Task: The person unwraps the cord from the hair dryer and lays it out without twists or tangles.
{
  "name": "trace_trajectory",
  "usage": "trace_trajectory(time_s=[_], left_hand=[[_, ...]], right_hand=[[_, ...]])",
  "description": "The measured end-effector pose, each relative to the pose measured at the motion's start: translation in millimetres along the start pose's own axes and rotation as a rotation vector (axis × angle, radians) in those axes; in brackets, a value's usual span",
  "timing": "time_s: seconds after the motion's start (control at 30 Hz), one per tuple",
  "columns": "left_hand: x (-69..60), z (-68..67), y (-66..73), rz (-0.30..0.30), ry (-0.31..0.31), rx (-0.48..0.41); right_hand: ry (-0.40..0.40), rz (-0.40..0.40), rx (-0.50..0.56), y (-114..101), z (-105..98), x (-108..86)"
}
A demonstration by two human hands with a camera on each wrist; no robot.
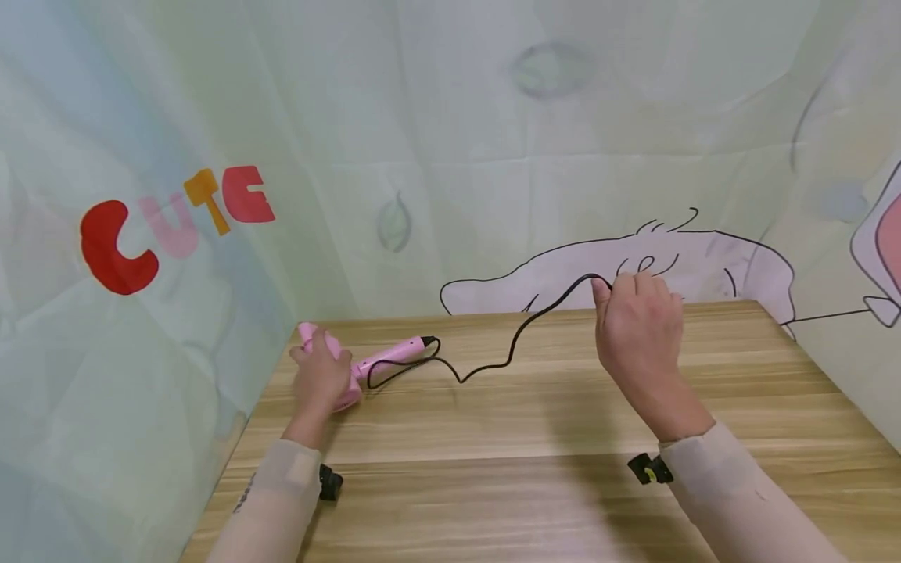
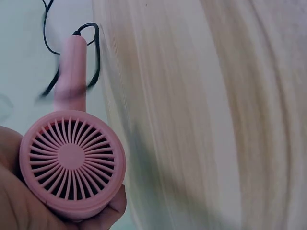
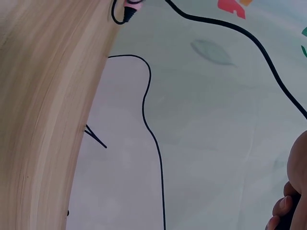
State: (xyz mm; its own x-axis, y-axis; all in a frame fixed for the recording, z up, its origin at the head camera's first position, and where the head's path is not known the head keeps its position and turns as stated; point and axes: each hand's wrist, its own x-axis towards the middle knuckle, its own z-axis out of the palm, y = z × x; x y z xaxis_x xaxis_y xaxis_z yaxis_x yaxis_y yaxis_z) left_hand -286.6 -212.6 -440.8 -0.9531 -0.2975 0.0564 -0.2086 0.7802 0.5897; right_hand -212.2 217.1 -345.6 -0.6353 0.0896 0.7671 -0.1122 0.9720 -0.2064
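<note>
A pink hair dryer (image 1: 389, 358) is at the back left of the wooden table, its handle pointing right. My left hand (image 1: 323, 378) grips its body; in the left wrist view the round slatted end of the dryer (image 2: 72, 158) faces the camera, with fingers curled beneath it. From the handle's end a black cord (image 1: 508, 348) loops near the dryer, then rises to the right. My right hand (image 1: 640, 328) holds the cord's other part above the table's back edge. In the right wrist view, that hand (image 3: 297, 182) is curled round something black, mostly out of frame.
The wooden table (image 1: 450, 461) reaches back to a pale printed curtain (image 1: 450, 156) with coloured letters at left and a drawn white figure behind the back edge. Small black devices sit at both wrists, by the sleeves (image 1: 732, 485).
</note>
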Motion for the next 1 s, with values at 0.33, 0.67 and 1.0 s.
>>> trace_trajectory(time_s=[0.33,0.67,1.0], left_hand=[[4.6,-6.1,4.1,0.006,-0.016,-0.05],[3.2,-5.3,4.8,-0.011,-0.038,-0.085],[-0.2,-2.0,4.3,-0.024,-0.064,-0.111]], right_hand=[[-0.05,-0.008,-0.041,3,10,-7.4],[-0.077,-0.013,-0.043,12,19,-16.7],[-0.241,0.048,-0.113,28,25,-26.5]])
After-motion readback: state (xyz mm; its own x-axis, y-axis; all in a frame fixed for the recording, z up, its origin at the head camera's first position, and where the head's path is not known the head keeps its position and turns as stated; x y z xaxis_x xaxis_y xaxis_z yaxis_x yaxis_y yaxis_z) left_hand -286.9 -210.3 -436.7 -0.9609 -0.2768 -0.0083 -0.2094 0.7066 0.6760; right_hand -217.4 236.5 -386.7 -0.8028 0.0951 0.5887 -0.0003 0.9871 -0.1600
